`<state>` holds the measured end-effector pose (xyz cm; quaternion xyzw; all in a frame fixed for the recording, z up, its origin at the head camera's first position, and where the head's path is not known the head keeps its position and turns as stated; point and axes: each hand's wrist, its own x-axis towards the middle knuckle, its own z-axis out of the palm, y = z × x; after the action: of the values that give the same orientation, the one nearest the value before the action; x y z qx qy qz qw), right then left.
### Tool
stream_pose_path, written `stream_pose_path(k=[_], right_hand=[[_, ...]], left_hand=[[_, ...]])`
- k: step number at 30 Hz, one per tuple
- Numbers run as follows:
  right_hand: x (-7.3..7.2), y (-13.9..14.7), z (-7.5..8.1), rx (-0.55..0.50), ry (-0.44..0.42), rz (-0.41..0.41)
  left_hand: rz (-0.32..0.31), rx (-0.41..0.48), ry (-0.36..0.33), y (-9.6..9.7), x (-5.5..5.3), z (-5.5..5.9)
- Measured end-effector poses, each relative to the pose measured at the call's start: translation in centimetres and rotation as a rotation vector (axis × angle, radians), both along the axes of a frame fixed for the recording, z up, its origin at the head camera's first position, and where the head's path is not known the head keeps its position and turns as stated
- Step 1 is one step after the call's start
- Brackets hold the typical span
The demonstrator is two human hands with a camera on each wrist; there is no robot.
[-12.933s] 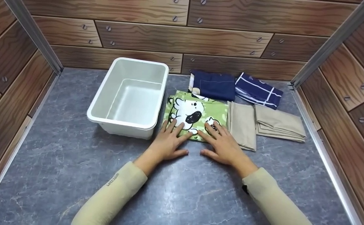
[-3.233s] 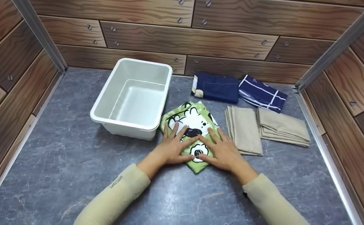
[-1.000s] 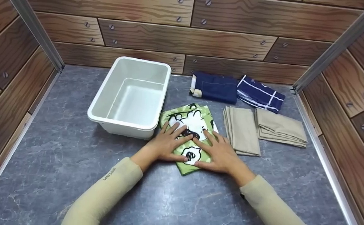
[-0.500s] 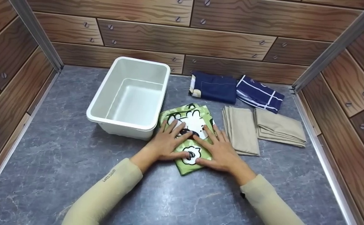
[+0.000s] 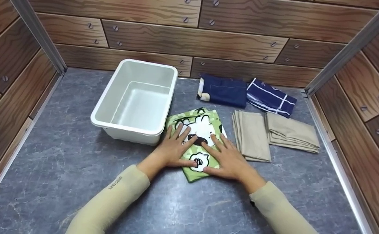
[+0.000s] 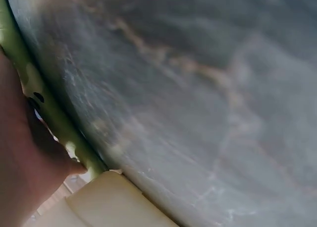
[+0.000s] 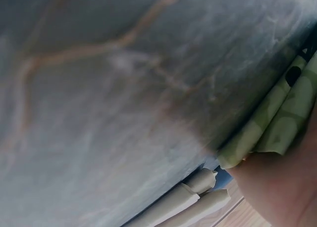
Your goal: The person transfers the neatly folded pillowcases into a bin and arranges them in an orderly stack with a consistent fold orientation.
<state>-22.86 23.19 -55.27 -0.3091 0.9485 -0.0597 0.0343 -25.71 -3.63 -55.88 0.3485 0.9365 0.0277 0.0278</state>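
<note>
- Green cartoon-print folded fabric (image 5: pixel 198 151) is lying under the left hand (image 5: pixel 171 151) and right hand (image 5: pixel 231 161), whose straight fingers (image 5: pixel 188 145) are resting on it, spread apart.
- It is sitting on the grey marbled tabletop (image 5: pixel 176 204), just beside a white plastic bin (image 5: pixel 127 129).
- Two beige folded cloths (image 5: pixel 252 136) are lying right of it.
- Beyond those, a navy folded cloth (image 5: pixel 225 91) and a white-striped navy cloth (image 5: pixel 270 97) are lying side by side.

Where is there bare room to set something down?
Bare tabletop lies left of the white bin and between the left sleeve and right sleeve; the bin is empty. Crowded: around the green cloth, with left hand and right hand on it, bin close left, beige cloths right, navy cloths right rear.
</note>
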Motion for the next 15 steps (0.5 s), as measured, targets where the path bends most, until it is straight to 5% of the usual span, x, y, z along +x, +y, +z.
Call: stream_pose_path(k=[15], right_hand=[[-0.33,0.45,0.27,-0.073,0.086,0.028]], left_hand=[[-0.074,-0.045,0.046,-0.48,-0.28,0.28]])
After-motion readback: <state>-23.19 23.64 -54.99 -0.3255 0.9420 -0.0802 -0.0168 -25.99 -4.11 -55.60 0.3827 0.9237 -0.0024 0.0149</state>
